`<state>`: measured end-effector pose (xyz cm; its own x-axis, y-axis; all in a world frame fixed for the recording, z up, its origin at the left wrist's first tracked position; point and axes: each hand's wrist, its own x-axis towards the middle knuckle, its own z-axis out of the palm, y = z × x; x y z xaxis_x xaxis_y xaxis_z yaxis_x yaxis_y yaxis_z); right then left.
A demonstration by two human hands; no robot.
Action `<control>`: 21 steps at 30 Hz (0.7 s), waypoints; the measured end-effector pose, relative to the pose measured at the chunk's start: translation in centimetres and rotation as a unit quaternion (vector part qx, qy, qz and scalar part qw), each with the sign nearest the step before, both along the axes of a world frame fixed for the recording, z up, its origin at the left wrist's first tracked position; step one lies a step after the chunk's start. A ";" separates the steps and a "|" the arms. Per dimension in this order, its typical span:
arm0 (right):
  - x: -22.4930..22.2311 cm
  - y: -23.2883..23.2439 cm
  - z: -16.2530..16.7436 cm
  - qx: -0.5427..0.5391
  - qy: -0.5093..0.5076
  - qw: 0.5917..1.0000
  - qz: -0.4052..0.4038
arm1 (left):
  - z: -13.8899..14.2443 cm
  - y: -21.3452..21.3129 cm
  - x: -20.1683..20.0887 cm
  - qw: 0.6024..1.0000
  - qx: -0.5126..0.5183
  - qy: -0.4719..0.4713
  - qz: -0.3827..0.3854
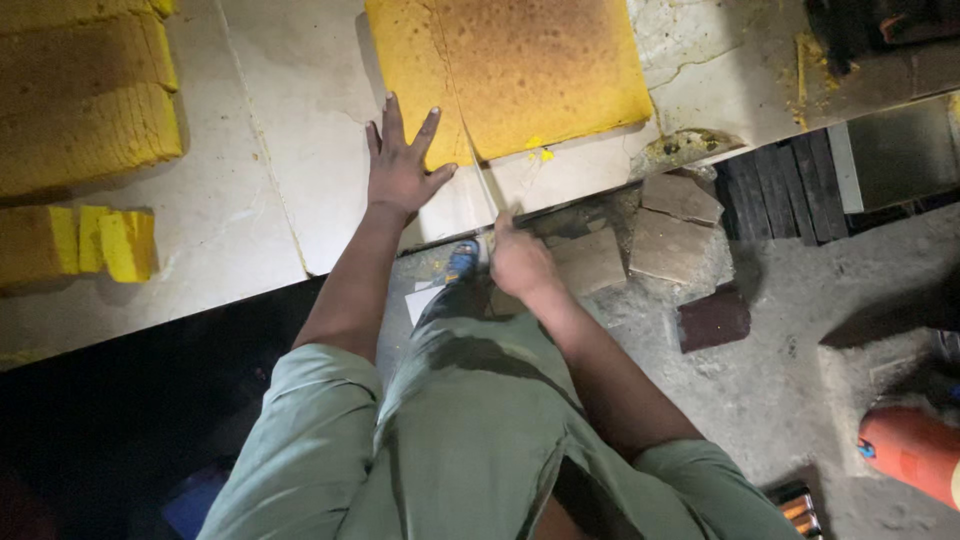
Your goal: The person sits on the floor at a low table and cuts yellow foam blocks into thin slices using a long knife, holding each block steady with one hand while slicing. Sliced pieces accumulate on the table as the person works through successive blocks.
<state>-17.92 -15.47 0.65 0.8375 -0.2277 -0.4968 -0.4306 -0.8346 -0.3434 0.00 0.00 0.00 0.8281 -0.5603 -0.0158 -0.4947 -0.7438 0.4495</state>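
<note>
On counter – cake slab (540, 70) browned, yellow-edged, cracked.

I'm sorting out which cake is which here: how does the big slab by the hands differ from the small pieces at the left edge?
The big sponge slab is wide, flat and square; the small cake pieces are narrow blocks. The slab shows a browned, speckled top; the pieces show plain yellow faces. The left hand presses beside the slab while the right hand draws a knife through it; the pieces lie untouched. Both rest on the pale worktop.
</note>
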 end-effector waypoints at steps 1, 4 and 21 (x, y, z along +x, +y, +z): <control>0.1 0.2 -0.2 0.000 -0.020 1.000 -0.003 | -0.2 0.0 0.1 1.000 -0.002 -0.003 0.001; 0.6 0.6 -0.6 -0.007 -0.051 0.999 0.003 | -1.1 0.0 0.2 1.000 -0.006 -0.005 -0.005; 18.7 -22.5 -0.9 -0.047 -0.144 0.988 -0.019 | -2.7 -3.0 3.2 0.999 0.012 0.026 0.042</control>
<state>0.80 -38.01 -0.30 0.9314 -0.2950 -0.2134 -0.3571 -0.8542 -0.3779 3.22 -3.00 -2.74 0.8702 -0.4872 -0.0731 -0.4056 -0.7928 0.4549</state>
